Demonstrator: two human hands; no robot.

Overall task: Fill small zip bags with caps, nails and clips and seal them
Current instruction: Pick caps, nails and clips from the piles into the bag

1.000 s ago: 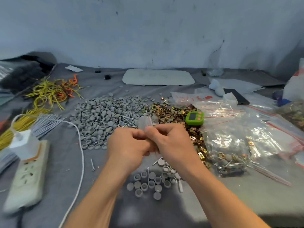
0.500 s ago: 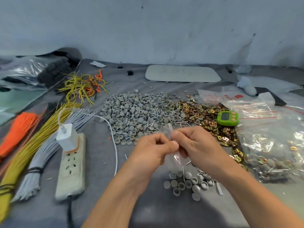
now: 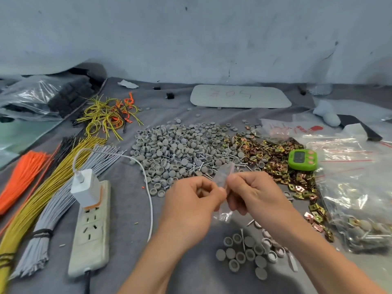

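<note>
A small clear zip bag (image 3: 223,177) is pinched between my left hand (image 3: 191,200) and my right hand (image 3: 254,194), held above the grey cloth; what is inside it cannot be made out. Behind my hands lies a big heap of grey caps (image 3: 180,149) mixed with nails (image 3: 203,164). Gold metal clips (image 3: 273,155) spread to the right of it. A small group of caps (image 3: 246,255) with a nail or two lies near my right forearm.
A white power strip (image 3: 90,234) with a charger and cable sits to the left, beside bundles of orange, yellow and grey wires (image 3: 42,187). A green timer (image 3: 303,159) and clear plastic bags of filled packs (image 3: 356,198) are on the right. A white board (image 3: 239,96) lies at the back.
The view has swung left, so the wire bundles and power strip now show more fully. Both hands keep pinching the small bag, working its top edge.
</note>
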